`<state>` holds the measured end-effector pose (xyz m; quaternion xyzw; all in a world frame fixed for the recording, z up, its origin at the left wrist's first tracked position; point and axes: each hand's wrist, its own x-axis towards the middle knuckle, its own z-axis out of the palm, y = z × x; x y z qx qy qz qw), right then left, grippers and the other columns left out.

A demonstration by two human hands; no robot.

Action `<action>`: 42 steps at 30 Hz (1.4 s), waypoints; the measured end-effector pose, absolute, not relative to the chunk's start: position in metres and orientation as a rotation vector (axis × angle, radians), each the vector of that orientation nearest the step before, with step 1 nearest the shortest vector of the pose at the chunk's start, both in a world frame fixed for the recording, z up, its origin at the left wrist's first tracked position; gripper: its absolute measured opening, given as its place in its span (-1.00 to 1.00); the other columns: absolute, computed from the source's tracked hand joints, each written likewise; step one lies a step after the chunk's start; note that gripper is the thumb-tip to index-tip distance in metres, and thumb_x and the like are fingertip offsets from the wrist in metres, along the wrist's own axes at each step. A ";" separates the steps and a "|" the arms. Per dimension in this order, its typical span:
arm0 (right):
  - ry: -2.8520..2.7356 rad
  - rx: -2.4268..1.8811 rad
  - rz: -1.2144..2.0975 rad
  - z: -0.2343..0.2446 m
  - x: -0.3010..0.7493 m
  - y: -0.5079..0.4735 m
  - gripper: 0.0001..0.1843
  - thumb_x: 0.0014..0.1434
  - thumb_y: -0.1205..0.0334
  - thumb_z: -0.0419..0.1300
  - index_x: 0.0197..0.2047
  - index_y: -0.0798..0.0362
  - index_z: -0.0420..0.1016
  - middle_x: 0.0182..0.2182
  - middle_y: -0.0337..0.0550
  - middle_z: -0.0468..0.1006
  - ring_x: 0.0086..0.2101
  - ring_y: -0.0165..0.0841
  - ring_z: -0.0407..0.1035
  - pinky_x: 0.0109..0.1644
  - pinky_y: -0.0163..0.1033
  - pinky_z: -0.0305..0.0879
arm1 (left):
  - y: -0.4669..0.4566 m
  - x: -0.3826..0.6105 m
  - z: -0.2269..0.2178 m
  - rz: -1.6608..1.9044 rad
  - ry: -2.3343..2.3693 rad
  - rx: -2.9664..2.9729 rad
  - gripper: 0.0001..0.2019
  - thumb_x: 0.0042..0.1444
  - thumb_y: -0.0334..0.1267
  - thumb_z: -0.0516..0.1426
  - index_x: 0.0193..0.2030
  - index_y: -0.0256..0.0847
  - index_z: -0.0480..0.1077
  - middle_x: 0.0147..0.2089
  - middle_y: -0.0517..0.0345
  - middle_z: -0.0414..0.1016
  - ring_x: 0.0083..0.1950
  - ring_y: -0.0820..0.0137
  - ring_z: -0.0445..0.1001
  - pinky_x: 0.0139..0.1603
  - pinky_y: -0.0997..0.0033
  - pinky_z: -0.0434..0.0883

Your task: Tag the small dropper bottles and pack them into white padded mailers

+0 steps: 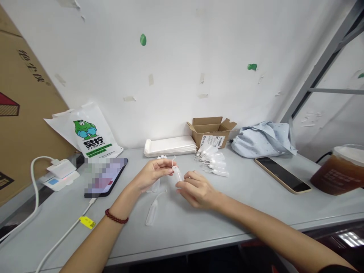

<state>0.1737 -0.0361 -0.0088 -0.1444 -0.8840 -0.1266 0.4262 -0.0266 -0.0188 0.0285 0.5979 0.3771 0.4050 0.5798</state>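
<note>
Between my two hands is a small translucent plastic bottle (177, 175) with a thin loop at its top, tilted above the grey table (216, 223). My left hand (155, 172) pinches it near the top. The fingers of my right hand (197, 191) close on its lower end. A similar loose bottle (151, 214), its strap stretched out, lies in front of my left hand. Partly hidden behind the left fingers are another translucent piece (156, 185) and small white bits (162, 157). Several more looped bottles (213, 161) lie in a fanned pile beyond my right hand.
At the back stand an open cardboard box (209, 125) and flat white packs (169, 146). A phone (118, 174) with a cable, a charger (61, 170) and a printed bag (88, 132) are left. Right are a cloth bag (261, 142), another phone (281, 174) and a drink cup (335, 172).
</note>
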 end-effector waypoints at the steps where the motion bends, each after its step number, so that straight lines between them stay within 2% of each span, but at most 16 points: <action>1: -2.208 -0.376 -0.296 -0.008 0.174 -0.036 -0.88 0.22 0.34 0.05 -0.28 0.13 0.40 -0.58 -0.17 0.38 -0.45 -0.36 0.21 -0.42 -0.27 0.11 | -0.019 -0.026 0.028 0.957 0.881 1.404 -0.77 -0.08 -0.27 0.28 -0.23 -0.20 0.51 -0.21 0.12 0.52 -0.23 0.41 0.42 -0.05 0.33 0.34; 11: -2.133 -0.377 0.098 -0.003 0.179 -0.034 -0.83 0.17 0.42 -0.03 -0.21 0.07 0.31 -0.55 -0.20 0.33 -0.43 -0.34 0.19 -0.33 -0.24 0.24 | -0.019 -0.027 0.025 0.991 0.907 1.499 -0.78 -0.05 -0.23 0.26 -0.22 -0.22 0.49 -0.17 0.06 0.50 -0.17 0.35 0.43 -0.07 0.32 0.36; 16: -2.130 -0.351 0.238 -0.005 0.180 -0.035 -0.84 0.13 0.42 0.00 -0.22 0.06 0.31 -0.53 -0.21 0.34 -0.41 -0.35 0.23 -0.32 -0.24 0.26 | -0.019 -0.028 0.024 0.968 0.867 1.536 -0.81 -0.01 -0.24 0.24 -0.22 -0.19 0.50 -0.22 0.11 0.50 -0.21 0.40 0.41 -0.06 0.35 0.34; 21: -2.037 -0.441 0.447 0.000 0.180 -0.042 -0.86 0.09 0.40 0.06 -0.24 0.07 0.31 -0.45 -0.22 0.34 -0.46 -0.43 0.27 -0.35 -0.29 0.27 | -0.018 -0.028 0.023 0.987 0.863 1.553 -0.82 -0.01 -0.24 0.25 -0.24 -0.20 0.51 -0.18 0.08 0.50 -0.20 0.39 0.40 -0.09 0.36 0.36; 27: -1.921 -0.583 0.410 0.002 0.181 -0.041 -0.88 0.16 0.32 0.08 -0.19 0.04 0.30 -0.50 -0.27 0.36 -0.50 -0.45 0.29 -0.39 -0.32 0.25 | -0.019 -0.027 0.025 1.007 0.892 1.540 -0.84 -0.03 -0.22 0.26 -0.29 -0.21 0.53 -0.17 0.08 0.50 -0.21 0.39 0.41 -0.11 0.37 0.38; 32: -1.880 -0.667 0.446 0.001 0.183 -0.037 -0.84 0.26 0.25 -0.01 -0.10 0.06 0.27 -0.57 -0.31 0.38 -0.53 -0.45 0.29 -0.38 -0.31 0.24 | -0.021 -0.025 0.025 0.999 0.918 1.514 -0.83 -0.01 -0.17 0.24 -0.30 -0.21 0.53 -0.30 0.13 0.51 -0.31 0.42 0.43 -0.14 0.35 0.39; 35: -1.870 -0.725 0.484 0.000 0.183 -0.035 -0.82 0.29 0.20 -0.06 -0.12 0.07 0.27 -0.59 -0.30 0.43 -0.54 -0.44 0.31 -0.36 -0.29 0.24 | -0.022 -0.023 0.025 0.982 0.936 1.515 -0.80 -0.01 -0.15 0.24 -0.30 -0.23 0.53 -0.36 0.12 0.49 -0.33 0.40 0.43 -0.16 0.33 0.40; 42: -1.833 -0.824 0.578 -0.004 0.184 -0.030 -0.76 0.30 0.13 -0.08 -0.19 0.08 0.31 -0.63 -0.29 0.47 -0.56 -0.43 0.33 -0.42 -0.32 0.22 | -0.024 -0.019 0.028 0.990 0.955 1.535 -0.82 -0.06 -0.17 0.27 -0.34 -0.22 0.52 -0.30 0.14 0.49 -0.34 0.43 0.42 -0.19 0.37 0.38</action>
